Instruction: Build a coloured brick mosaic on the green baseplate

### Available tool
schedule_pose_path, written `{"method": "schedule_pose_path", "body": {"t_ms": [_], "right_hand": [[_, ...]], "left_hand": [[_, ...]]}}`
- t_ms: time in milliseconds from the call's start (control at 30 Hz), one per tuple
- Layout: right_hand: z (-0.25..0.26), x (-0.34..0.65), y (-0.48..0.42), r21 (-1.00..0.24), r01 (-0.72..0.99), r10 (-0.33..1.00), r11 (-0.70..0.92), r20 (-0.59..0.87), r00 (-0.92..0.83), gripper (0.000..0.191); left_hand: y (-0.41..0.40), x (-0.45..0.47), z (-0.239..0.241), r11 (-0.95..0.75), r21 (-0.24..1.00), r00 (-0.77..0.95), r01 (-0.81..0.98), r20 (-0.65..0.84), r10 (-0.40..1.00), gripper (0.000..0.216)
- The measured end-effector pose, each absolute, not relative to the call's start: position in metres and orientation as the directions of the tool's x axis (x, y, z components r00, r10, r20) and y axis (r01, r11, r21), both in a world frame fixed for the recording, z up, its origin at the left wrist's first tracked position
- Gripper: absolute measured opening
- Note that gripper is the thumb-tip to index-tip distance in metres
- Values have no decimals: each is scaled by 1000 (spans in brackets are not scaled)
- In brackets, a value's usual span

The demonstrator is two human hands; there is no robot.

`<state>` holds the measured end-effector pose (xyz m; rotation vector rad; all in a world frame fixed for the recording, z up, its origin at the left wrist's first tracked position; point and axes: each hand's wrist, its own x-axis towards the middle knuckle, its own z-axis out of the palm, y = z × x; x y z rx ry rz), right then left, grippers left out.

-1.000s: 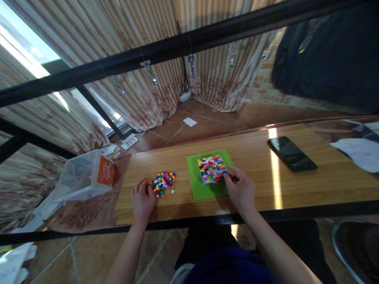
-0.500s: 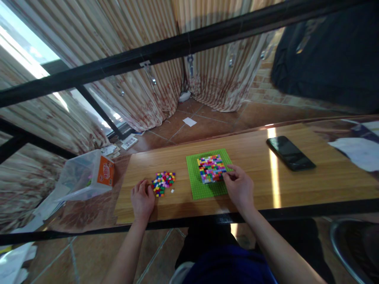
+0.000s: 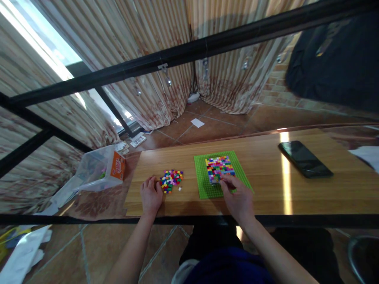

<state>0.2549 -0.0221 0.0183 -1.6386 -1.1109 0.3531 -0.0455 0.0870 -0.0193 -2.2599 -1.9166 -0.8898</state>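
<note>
A green studded baseplate [image 3: 204,191] lies on the wooden table, bearing a many-coloured block of small toy bricks [image 3: 219,167]. My right hand [image 3: 238,197] reaches over the plate's front right. Its thumb and forefinger are pinched together at the block's near edge; anything between them is too small to make out. To the left is a loose pile of small coloured toy bricks [image 3: 171,180], with a single white brick [image 3: 179,189] apart from it. My left hand [image 3: 151,196] rests on the table against the pile's left side, fingers curled under, and their tips are hidden.
A black phone [image 3: 304,158] lies on the table [image 3: 260,157] at the right. Beyond the table's left end stands a clear plastic box [image 3: 97,167] with an orange label. A black metal bar [image 3: 183,57] crosses above the far side. White paper [image 3: 365,156] lies at the far right.
The view has turned left, so everything sits farther right in the picture. My right hand has shifted from the block's right side to its near edge. My left hand stays by the pile.
</note>
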Motion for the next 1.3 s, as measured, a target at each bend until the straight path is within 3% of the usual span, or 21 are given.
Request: {"method": "schedule_pose_path", "body": {"t_ms": [133, 300, 467, 633, 800, 933, 1100, 1300], "right_hand": [[12, 215, -20, -810, 560, 914, 173, 344, 216, 22], [12, 174, 3, -653, 729, 965, 207, 261, -40, 23], [16, 157, 28, -520, 812, 964, 265, 161, -211, 30], [14, 154, 36, -426, 856, 956, 293, 112, -271, 28], [13, 161, 24, -469, 842, 964, 266, 132, -231, 25], [11, 181, 1, -599, 773, 978, 209, 149, -148, 22], [6, 217, -30, -829, 536, 958, 158, 261, 120, 19], [9, 270, -42, -908, 420, 874, 4, 207, 440, 23]], "left_hand": [[85, -44, -17, -222, 325, 60, 919, 441, 896, 30], [83, -42, -16, -206, 327, 46, 922, 436, 899, 31], [83, -41, -16, -189, 327, 37, 926, 420, 907, 32], [84, -42, -17, -202, 307, 51, 930, 437, 898, 32], [84, -44, -17, -211, 312, 55, 927, 443, 895, 30], [85, -44, -17, -214, 313, 55, 925, 448, 892, 29], [87, -45, -17, -218, 313, 57, 925, 452, 890, 30], [88, -46, -18, -233, 296, 76, 926, 459, 885, 31]]}}
